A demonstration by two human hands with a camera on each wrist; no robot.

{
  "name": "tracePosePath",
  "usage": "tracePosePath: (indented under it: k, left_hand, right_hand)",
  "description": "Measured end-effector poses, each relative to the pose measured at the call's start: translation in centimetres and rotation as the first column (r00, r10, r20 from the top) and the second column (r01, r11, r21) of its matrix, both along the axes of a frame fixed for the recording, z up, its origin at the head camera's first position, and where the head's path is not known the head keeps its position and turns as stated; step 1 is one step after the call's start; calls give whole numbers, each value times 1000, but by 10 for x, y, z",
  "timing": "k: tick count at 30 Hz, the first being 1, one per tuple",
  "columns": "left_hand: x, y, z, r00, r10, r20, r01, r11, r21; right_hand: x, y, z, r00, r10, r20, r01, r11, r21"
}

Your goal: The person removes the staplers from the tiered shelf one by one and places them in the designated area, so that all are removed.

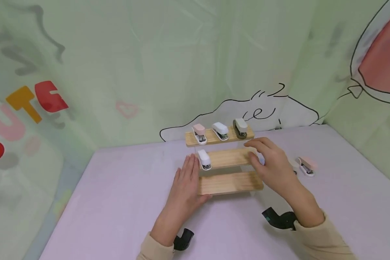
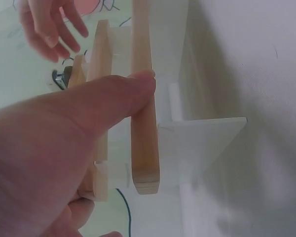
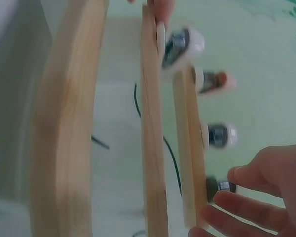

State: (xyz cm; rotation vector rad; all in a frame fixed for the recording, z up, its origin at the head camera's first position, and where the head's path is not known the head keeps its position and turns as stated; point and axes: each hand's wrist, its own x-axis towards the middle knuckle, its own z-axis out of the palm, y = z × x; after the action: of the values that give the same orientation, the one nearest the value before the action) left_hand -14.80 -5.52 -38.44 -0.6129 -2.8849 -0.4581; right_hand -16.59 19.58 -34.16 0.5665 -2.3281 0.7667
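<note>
A three-tier wooden rack with clear supports stands on the table. My left hand lies along its left end, fingers extended by the middle shelf. The left thumb presses the front edge of the bottom shelf. A white mini stapler sits on the middle shelf beside the left fingertips. On the top shelf are a pink stapler, a white stapler and a grey-and-white stapler. My right hand hovers at the rack's right end, fingers loosely bent and holding nothing.
A pink-and-white stapler lies on the purple-white tablecloth right of the rack. Next to it, another light-coloured stapler is mostly hidden by the right hand. A printed green curtain hangs behind the table.
</note>
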Motion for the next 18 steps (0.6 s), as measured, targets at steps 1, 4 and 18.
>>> tracePosePath:
  k: [1, 4, 18]
  left_hand:
    - [0, 0, -1, 1000, 0, 0, 0, 1000, -1]
    - [2, -1, -1, 1000, 1, -5, -1, 1000, -12]
    - [1, -4, 0, 999, -6, -49, 5, 1000, -23]
  right_hand:
    - [0, -6, -1, 1000, 22, 6, -22, 1000, -1]
    - [0, -23, -1, 997, 76, 24, -76, 997, 3]
    - [1, -88, -1, 968, 176, 177, -193, 977, 85]
